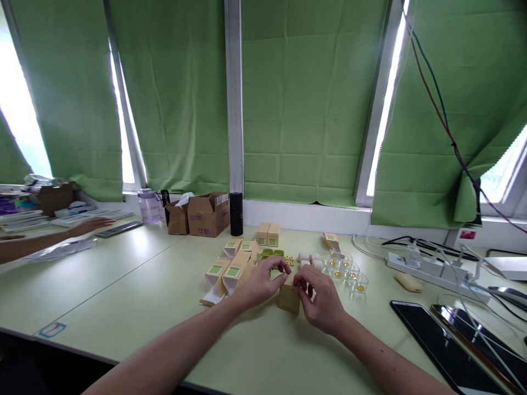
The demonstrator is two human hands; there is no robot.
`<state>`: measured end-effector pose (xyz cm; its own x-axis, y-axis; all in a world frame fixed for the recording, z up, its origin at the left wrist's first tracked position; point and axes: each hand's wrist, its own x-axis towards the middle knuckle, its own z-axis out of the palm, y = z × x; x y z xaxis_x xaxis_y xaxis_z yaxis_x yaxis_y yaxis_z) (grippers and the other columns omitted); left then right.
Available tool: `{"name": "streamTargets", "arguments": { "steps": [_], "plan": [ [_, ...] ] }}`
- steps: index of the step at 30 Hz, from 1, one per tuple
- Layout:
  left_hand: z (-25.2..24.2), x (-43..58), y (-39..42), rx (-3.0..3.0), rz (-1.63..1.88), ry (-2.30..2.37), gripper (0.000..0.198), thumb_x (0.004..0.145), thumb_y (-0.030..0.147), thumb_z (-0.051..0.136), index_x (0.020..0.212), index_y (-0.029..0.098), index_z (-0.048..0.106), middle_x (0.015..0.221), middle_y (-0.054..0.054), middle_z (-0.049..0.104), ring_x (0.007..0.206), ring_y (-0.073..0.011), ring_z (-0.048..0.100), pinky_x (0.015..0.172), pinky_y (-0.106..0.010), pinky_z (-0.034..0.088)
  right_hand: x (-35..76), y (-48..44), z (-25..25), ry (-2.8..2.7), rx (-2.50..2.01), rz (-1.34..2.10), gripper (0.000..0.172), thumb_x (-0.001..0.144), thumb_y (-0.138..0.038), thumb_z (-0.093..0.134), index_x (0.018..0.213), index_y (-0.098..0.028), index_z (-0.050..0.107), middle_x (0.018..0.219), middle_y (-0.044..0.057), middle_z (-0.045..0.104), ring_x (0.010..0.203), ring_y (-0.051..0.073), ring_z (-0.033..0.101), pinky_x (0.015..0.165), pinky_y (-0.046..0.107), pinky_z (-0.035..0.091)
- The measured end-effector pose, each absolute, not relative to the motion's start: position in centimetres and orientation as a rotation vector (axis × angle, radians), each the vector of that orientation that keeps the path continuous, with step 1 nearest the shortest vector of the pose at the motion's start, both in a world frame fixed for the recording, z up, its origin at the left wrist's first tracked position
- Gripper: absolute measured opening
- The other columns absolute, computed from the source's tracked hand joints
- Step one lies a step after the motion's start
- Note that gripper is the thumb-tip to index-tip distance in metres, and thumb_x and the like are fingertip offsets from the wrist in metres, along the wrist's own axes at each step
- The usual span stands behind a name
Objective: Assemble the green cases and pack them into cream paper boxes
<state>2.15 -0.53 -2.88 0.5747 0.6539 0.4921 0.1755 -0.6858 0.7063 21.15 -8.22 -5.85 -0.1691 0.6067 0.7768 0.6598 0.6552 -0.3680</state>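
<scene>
A small kraft cardboard box [289,300] stands upright on the table in front of me. My left hand [267,278] curls over from the left, thumb and fingertips pinched at its top edge. On the right side, my right hand [320,296] has its fingers bent and closed at the upper rim. The fingers partly hide the top of the box. Left of it lie several open kraft boxes [233,271] with green labels. Just behind my hands are green trays [272,253], small yellow pieces [290,261], pale pink pieces [310,260] and clear cups [337,269] with yellow centres.
Two closed kraft boxes [268,235] stand farther back, near a black bottle [236,214] and a brown carton [208,215]. To the right are a power strip [436,270], cables and a dark tablet [436,343]. Another person's hand [93,225] reaches in at far left.
</scene>
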Motion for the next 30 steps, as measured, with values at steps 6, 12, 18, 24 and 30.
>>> {"name": "streamTargets", "arguments": {
  "steps": [6, 12, 18, 24, 30],
  "plan": [
    [-3.5, 2.3, -0.3, 2.22, 1.023, 0.653, 0.016, 0.079, 0.018, 0.062, 0.093, 0.02, 0.068, 0.101, -0.007, 0.074, 0.102, -0.0252, 0.066, 0.091, -0.036, 0.053, 21.2, -8.4, -5.6, -1.871, -1.025, -0.035, 0.015, 0.084, -0.008, 0.058, 0.082, -0.023, 0.057, 0.078, 0.001, 0.058, 0.065, 0.016, 0.054, 0.06, 0.027, 0.04],
    [-3.7, 2.4, -0.3, 2.255, 1.026, 0.672, 0.02, 0.076, 0.013, 0.061, 0.093, 0.021, 0.067, 0.102, -0.006, 0.073, 0.103, -0.0252, 0.066, 0.093, -0.036, 0.053, 21.2, -8.5, -5.5, -1.893, -1.041, -0.042, 0.015, 0.08, -0.009, 0.057, 0.076, -0.023, 0.053, 0.074, 0.0, 0.056, 0.063, 0.016, 0.051, 0.058, 0.027, 0.036],
    [-3.5, 2.4, -0.5, 2.29, 1.021, 0.695, 0.023, 0.075, 0.011, 0.06, 0.096, 0.021, 0.067, 0.104, -0.007, 0.073, 0.104, -0.0256, 0.065, 0.096, -0.039, 0.051, 21.5, -8.4, -5.3, -1.935, -1.052, -0.037, 0.017, 0.078, -0.007, 0.057, 0.076, -0.023, 0.051, 0.071, -0.001, 0.056, 0.064, 0.016, 0.051, 0.059, 0.027, 0.035],
    [-3.3, 2.4, -0.6, 2.258, 1.042, 0.658, 0.022, 0.078, 0.013, 0.061, 0.099, 0.02, 0.067, 0.103, -0.006, 0.073, 0.1, -0.0238, 0.066, 0.091, -0.036, 0.052, 22.4, -8.3, -5.0, -2.024, -1.068, -0.022, 0.033, 0.074, -0.006, 0.06, 0.102, -0.024, 0.057, 0.088, 0.001, 0.061, 0.075, 0.018, 0.057, 0.063, 0.027, 0.041],
    [-3.1, 2.3, -0.5, 2.274, 1.121, 0.733, 0.018, 0.083, 0.013, 0.059, 0.098, 0.02, 0.066, 0.1, -0.006, 0.074, 0.085, -0.0194, 0.064, 0.078, -0.031, 0.051, 23.0, -7.4, -5.3, -1.961, -1.224, -0.101, 0.04, 0.077, -0.005, 0.055, 0.113, -0.024, 0.056, 0.093, 0.002, 0.062, 0.074, 0.018, 0.058, 0.062, 0.028, 0.039]
  ]
}}
